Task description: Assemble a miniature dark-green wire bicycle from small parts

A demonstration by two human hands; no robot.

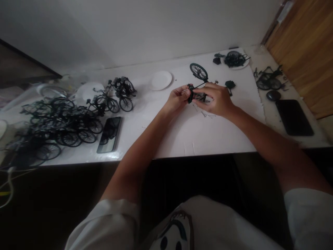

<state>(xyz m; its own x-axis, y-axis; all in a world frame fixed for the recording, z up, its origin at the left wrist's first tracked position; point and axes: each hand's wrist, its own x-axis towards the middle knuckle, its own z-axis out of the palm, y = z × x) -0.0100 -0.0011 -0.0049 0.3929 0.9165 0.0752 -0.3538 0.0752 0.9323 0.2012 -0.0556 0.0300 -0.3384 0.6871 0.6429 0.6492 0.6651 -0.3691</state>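
A small dark model bicycle [197, 84] is held over the middle of the white table [182, 132], its spoked wheel [198, 71] sticking up behind the hands. My left hand [178, 99] pinches the model's left end, fingers closed on it. My right hand [217, 100] is curled over the model's right side, covering much of its frame.
A heap of finished model bicycles [59, 121] fills the left of the table, with a phone [109, 134] beside it. A white dish [161, 80] lies behind. At the right are loose parts [235, 59], more wheels [267, 81], a dark round piece [273, 95] and a second phone [293, 117].
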